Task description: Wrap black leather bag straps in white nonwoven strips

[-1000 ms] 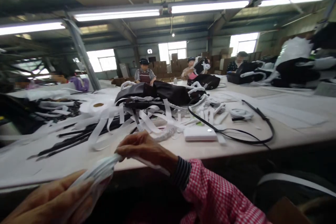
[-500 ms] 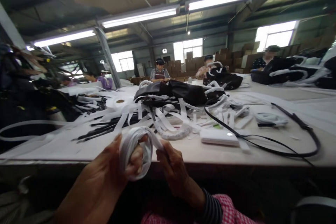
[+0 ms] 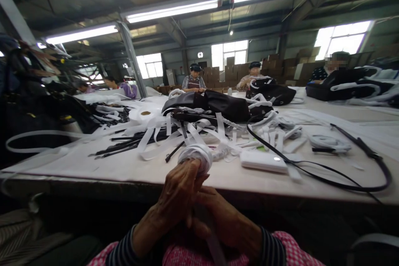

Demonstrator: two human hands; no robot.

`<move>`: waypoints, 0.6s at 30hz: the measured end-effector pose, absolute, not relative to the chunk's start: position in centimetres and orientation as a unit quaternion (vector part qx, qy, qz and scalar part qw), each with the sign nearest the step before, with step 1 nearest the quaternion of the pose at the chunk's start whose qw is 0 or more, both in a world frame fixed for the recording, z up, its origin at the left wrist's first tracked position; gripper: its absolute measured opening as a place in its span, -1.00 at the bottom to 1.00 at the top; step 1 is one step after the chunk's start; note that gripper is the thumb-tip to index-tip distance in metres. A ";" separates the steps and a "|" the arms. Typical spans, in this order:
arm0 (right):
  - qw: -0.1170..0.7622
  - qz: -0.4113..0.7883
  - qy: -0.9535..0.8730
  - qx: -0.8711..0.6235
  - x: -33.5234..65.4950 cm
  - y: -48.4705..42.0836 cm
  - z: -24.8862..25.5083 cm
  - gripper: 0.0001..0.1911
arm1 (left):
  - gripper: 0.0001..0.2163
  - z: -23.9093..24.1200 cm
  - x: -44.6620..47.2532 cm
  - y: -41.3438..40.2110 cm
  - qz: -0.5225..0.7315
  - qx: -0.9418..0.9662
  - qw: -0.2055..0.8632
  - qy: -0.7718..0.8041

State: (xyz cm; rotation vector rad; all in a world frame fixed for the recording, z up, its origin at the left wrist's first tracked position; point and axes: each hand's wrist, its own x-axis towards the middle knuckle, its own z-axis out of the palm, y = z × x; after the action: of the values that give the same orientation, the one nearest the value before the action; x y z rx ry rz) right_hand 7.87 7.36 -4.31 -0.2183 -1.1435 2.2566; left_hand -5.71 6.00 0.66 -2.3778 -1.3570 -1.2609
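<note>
At table edge (image 3: 93, 176), left hand (image 3: 181, 193) grips unlabelled white strap coil (image 3: 195, 154).

two hands (image 3: 199, 203), one wound white roll (image 3: 196, 154), one white box (image 3: 264, 161), three seated co-workers (image 3: 193, 81)

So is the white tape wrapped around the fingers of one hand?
Yes, the white tape is wound in a bundle around the fingers of the left hand, with the right hand beside it.

Woven white webbing (image 3: 195, 154) around my left hand (image 3: 179, 193), matt, soft. Table (image 3: 124, 166) pale, matt. White box (image 3: 263, 161), smooth glossy plastic.
</note>
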 end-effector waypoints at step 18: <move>0.303 0.304 -0.851 -0.303 19.7 16.3 -1.5 -0.76 | -0.77 -1.9 -7.2 12.1 -0.177 -0.882 -0.056 -0.434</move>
State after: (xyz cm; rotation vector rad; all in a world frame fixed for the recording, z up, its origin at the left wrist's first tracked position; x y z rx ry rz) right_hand 19.72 16.29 -1.53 -0.8020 -2.2556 0.8045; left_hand -7.19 12.11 -1.89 -2.8731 -1.4136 -0.5763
